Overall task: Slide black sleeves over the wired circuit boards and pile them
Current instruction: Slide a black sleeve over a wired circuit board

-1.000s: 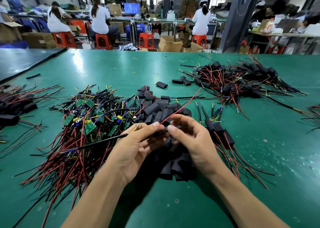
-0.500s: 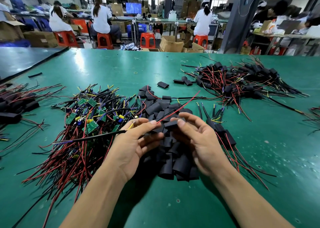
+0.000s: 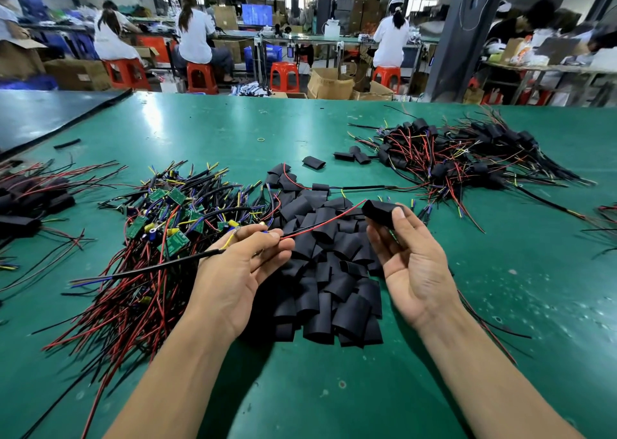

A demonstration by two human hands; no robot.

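My left hand (image 3: 240, 271) pinches a wired circuit board's leads; its red wire (image 3: 327, 219) runs up and right, its black cable (image 3: 160, 266) trails left. The board itself is hidden in my fingers. My right hand (image 3: 410, 261) holds one black sleeve (image 3: 380, 212) between thumb and fingertips, apart from the red wire's tip. Between my hands lies a heap of loose black sleeves (image 3: 327, 285). A pile of bare green boards with wires (image 3: 160, 224) lies at left. Sleeved boards are piled at the far right (image 3: 460, 158).
The green table (image 3: 334, 388) extends all round. More sleeved units lie at the left edge (image 3: 30, 204) and a few stray sleeves (image 3: 314, 162) sit mid-table. A small rubber band (image 3: 261, 139) lies farther back. Seated workers, red stools and cartons fill the background.
My hands have parted. The right hand lifted a black sleeve up and to the right, away from the left hand, which keeps hold of the wires.
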